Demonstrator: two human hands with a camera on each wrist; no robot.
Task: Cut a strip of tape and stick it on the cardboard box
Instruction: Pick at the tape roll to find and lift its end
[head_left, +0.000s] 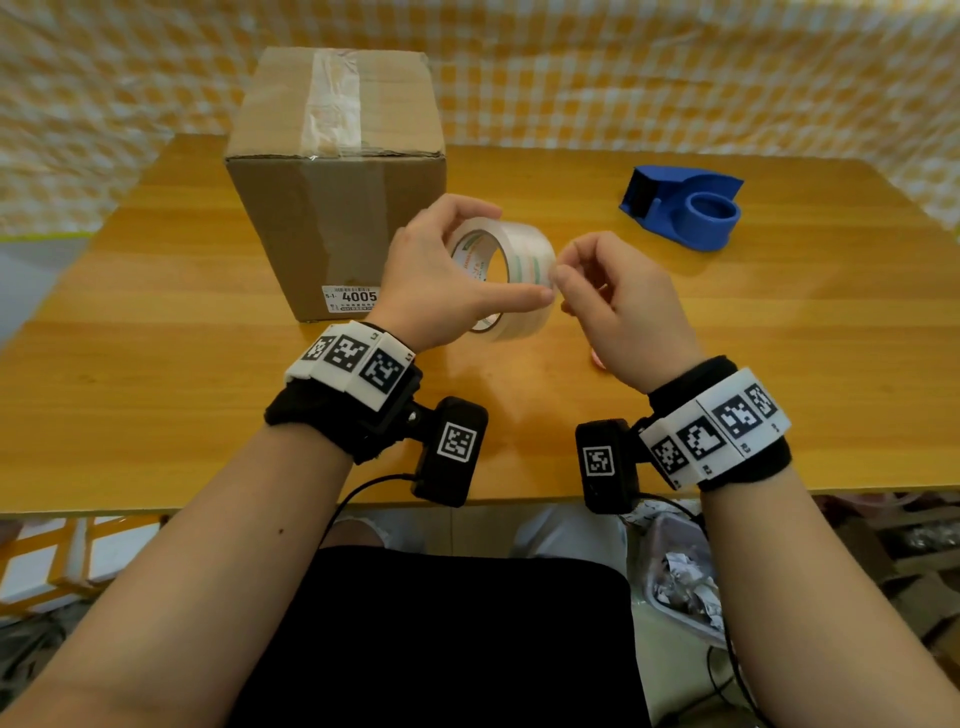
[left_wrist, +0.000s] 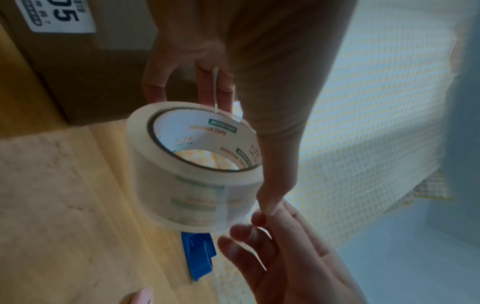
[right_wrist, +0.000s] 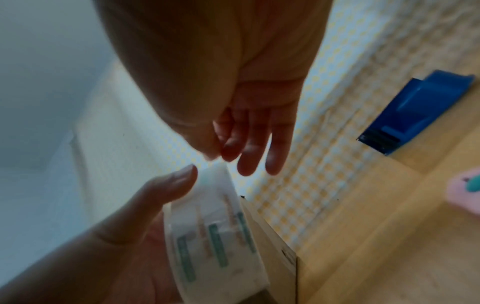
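My left hand holds a clear tape roll above the table, fingers over its top and thumb along its near side. The white core of the tape roll carries printed lettering. My right hand pinches thumb and forefinger at the roll's outer layer, beside my left thumb tip; its other fingers hang loose. Whether a free tape end lies in the pinch is unclear. The cardboard box stands upright just behind and left of the hands, with old clear tape across its top and a white label.
A blue tape dispenser sits on the wooden table at the back right, with no roll in it. A small pink object lies on the table beneath my right hand. A yellow checked cloth hangs behind the table.
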